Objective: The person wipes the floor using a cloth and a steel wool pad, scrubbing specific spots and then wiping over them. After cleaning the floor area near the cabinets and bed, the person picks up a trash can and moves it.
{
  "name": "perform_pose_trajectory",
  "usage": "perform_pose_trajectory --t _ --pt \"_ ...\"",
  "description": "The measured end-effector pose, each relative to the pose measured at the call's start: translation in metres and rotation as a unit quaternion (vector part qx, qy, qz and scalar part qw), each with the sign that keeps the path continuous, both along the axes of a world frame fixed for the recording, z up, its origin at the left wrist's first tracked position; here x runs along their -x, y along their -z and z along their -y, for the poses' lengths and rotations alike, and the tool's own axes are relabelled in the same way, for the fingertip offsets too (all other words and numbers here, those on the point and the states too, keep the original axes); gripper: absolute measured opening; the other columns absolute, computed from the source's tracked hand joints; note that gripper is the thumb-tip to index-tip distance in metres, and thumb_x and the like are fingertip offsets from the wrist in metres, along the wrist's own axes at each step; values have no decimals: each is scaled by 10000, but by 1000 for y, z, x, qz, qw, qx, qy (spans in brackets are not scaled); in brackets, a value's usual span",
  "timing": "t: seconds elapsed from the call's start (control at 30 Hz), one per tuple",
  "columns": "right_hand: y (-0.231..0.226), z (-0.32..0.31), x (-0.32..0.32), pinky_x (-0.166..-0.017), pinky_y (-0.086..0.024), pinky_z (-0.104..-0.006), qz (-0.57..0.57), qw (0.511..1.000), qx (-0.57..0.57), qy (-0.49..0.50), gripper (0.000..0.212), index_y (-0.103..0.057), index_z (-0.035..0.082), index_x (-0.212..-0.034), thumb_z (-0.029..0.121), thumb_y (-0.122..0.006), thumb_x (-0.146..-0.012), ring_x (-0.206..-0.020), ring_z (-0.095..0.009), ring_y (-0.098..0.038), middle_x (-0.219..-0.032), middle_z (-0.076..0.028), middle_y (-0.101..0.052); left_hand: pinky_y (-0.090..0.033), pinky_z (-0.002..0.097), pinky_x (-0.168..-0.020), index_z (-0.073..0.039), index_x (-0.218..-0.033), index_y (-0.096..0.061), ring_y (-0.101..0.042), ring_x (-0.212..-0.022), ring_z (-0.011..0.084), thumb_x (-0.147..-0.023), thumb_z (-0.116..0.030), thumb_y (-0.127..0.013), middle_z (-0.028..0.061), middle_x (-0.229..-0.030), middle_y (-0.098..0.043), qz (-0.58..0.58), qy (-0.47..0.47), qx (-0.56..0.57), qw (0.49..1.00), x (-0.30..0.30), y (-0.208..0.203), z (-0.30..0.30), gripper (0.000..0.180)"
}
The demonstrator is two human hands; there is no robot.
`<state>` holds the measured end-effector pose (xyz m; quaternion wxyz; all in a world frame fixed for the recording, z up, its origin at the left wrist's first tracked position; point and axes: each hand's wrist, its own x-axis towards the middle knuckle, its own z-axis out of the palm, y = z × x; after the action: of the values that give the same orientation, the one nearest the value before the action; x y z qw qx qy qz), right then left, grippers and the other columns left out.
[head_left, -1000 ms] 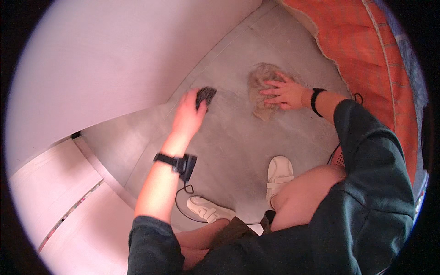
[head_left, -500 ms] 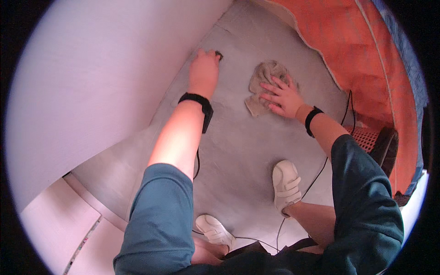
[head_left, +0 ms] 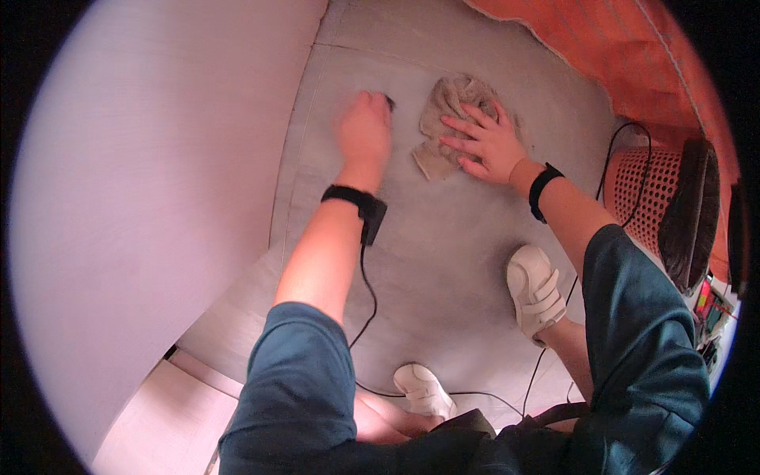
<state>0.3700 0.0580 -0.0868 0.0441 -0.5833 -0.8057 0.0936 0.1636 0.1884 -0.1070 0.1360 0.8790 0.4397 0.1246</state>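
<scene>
My left hand (head_left: 366, 131) is closed in a fist against the grey floor (head_left: 443, 245), near the pale panel on the left. A small dark thing (head_left: 389, 102) pokes out beside its fingers; the grip hides most of it, so its kind cannot be made out. Over to the right, a crumpled grey-brown cloth (head_left: 447, 99) lies on the floor. My right hand (head_left: 489, 146) rests flat on the cloth's near right side, fingers spread and not wrapped around it. One flap of the cloth sticks out toward me. Both wrists wear black bands.
A large pale panel (head_left: 182, 142) rises along the left. Orange fabric (head_left: 586, 47) hangs at the far right, above a reddish perforated basket (head_left: 641, 186) with a dark bag-like edge. Black cables (head_left: 372, 301) run along the floor near my white shoes (head_left: 534, 285).
The view has shifted, bringing more of the basket into sight. My left fist has moved nearer to me relative to the cloth. My right hand stays spread on the cloth.
</scene>
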Motion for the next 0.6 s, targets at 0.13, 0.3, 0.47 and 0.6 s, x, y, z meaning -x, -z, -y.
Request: perform_pose_trajectory --t 0.13,0.3,0.47,0.6 --pt "0 3 -1 -1015 -184 -636 -1 999 -31 9 424 -555 294 -1205 313 -560 -782 -1319 -249 -302 -1388 60 -408 -484 450 -695 -74 -894 -571 -589 -830 318 -834 -174 -513 115 -910 -550 -84 67 12 994 7 -10 -12 130" --pt "7 -1 8 -1023 -182 -634 3 1000 -14 14 425 -558 297 -1202 306 -569 -778 -1310 -242 -316 -1380 66 -414 -503 429 -649 -71 -916 -573 -608 -796 320 -855 -154 -506 128 -971 -541 -45 -73 -83 993 20 13 -78 123" --pt "4 -2 8 -1031 -183 -625 -12 1000 -20 10 408 -570 297 -1185 307 -573 -778 -1304 -241 -322 -1375 61 -418 -509 446 -699 -62 -939 -585 -620 -851 340 -863 -140 -497 130 -1034 -548 -105 -155 -48 981 -17 5 -135 140" --pt "6 -4 5 -1029 -184 -628 -23 999 -32 6 404 -576 297 -1177 312 -579 -773 -1302 -237 -325 -1373 59 -420 -506 450 -726 -60 -934 -590 -623 -867 331 -858 -145 -493 133 -1028 -558 -55 -101 -80 990 -38 14 -130 150"
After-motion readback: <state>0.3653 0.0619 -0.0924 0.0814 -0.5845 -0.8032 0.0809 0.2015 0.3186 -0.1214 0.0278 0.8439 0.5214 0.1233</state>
